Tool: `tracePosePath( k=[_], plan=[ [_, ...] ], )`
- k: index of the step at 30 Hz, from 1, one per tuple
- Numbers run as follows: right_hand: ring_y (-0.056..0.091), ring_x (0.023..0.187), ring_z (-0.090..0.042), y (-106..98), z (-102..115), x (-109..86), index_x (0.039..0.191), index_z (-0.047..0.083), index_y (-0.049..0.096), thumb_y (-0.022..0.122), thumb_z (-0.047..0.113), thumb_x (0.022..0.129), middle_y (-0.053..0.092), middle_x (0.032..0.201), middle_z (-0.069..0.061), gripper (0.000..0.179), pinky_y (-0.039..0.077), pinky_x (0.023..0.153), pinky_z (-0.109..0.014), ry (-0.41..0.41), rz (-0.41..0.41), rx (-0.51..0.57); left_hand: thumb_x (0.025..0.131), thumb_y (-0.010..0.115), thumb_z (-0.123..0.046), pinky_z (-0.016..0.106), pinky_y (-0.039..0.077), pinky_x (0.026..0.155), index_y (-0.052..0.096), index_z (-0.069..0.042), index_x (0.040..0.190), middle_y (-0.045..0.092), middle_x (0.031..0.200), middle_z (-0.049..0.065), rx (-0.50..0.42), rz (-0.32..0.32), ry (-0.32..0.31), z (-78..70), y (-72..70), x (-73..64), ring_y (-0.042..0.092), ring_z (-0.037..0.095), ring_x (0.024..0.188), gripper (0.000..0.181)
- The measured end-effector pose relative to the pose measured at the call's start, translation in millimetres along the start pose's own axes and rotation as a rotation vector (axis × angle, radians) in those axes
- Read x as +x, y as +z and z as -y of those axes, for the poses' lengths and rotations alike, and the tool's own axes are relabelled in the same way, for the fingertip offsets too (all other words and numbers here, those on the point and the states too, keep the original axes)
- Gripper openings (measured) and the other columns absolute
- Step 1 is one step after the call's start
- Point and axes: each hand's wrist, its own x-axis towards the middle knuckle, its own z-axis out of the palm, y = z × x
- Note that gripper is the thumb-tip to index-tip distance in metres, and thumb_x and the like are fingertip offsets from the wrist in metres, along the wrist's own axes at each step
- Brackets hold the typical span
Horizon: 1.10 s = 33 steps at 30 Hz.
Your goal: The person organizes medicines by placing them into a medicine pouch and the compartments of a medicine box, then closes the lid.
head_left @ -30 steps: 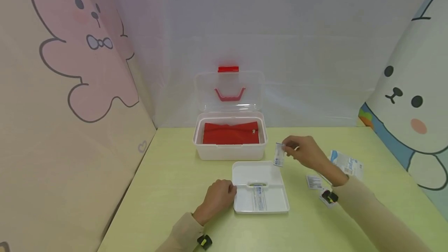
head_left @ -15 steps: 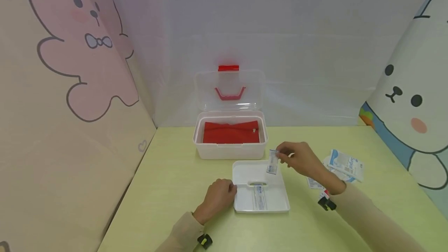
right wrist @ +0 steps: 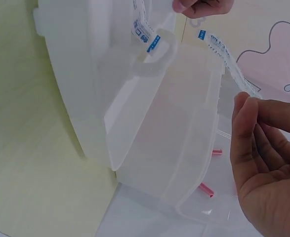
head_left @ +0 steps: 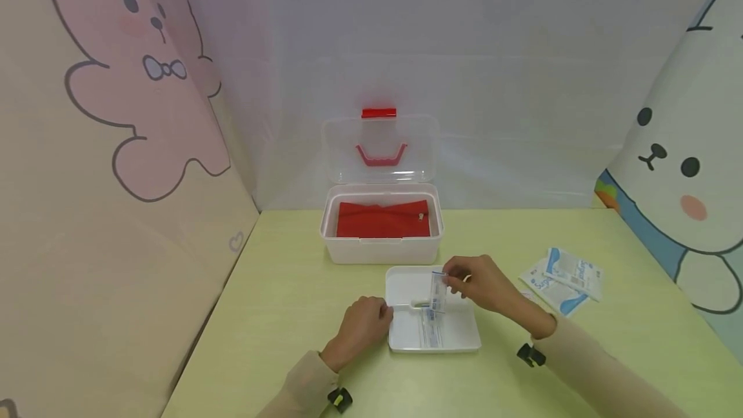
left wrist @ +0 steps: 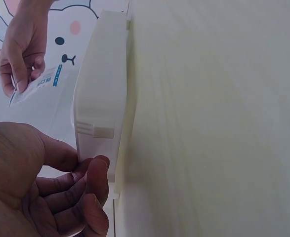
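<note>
A white tray (head_left: 404, 286) with a raised divider lies on the table. At its left edge my left hand (head_left: 358, 333) grips the rim, thumb and curled fingers at the corner in the left wrist view. One adhesive bandage in a clear, blue-printed wrapper (head_left: 431, 334) lies in the tray's near compartment. Over the tray, my right hand (head_left: 482, 284) pinches a second wrapped adhesive bandage (right wrist: 228, 59) by one end between thumb and index finger. Its free end hangs down, overlapping the divider and the first bandage in the head view.
Behind the tray stands a white box (head_left: 383, 250), its clear lid (head_left: 342, 147) with a red handle raised. A red zipped pouch (head_left: 380, 223) fills the box. Right of the right hand lie flat white-and-blue packs (head_left: 574, 274), one overlapping another.
My right hand has moved left and nearer, carrying the wrapped bandage from the tray's far right corner to over its middle. My left hand has stayed at the tray's edge.
</note>
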Motion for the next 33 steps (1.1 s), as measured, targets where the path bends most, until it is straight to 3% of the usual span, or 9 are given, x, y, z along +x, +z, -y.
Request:
tracePosePath(
  k=[7,15,25,33],
  plan=[
    [0.056,0.063,-0.004,20.2,-5.7,-2.6,0.093,0.009,0.068,0.068,0.005,0.089,0.07,0.079,-0.003,0.006,0.051,0.054,-0.021,0.004,0.078,0.014,0.093,0.06,-0.02,0.021,0.031,0.047,0.053,-0.015,0.061,0.041,0.055,-0.009,0.001,0.002,-0.001,-0.4,0.1,0.1,0.036,0.004,0.049,0.033],
    [0.054,0.059,-0.006,39.3,-13.8,-7.1,0.091,0.008,0.068,0.069,0.009,0.089,0.066,0.075,-0.001,0.003,0.048,0.051,-0.022,0.11,0.14,0.022,0.093,0.06,-0.02,0.021,0.03,0.046,0.053,-0.016,0.06,0.04,0.054,-0.009,-0.003,0.005,-0.003,-0.5,0.2,0.8,0.035,0.004,0.049,0.034],
    [0.051,0.063,-0.006,51.7,-12.1,-8.1,0.084,0.01,0.07,0.072,0.009,0.085,0.063,0.073,0.006,0.003,0.044,0.059,-0.019,0.148,0.118,-0.11,0.094,0.06,-0.02,0.021,0.031,0.046,0.054,-0.016,0.061,0.042,0.054,-0.009,-0.007,0.0,0.003,-1.0,-0.7,0.3,0.036,0.004,0.049,0.034],
    [0.049,0.064,-0.003,60.5,-8.9,-10.5,0.079,0.012,0.072,0.075,0.013,0.084,0.066,0.071,0.007,0.005,0.043,0.061,-0.021,0.128,0.063,-0.233,0.094,0.06,-0.02,0.022,0.032,0.047,0.055,-0.015,0.062,0.043,0.055,-0.009,-0.002,0.001,0.001,-1.3,-1.3,0.0,0.038,0.004,0.049,0.032]
  ],
)
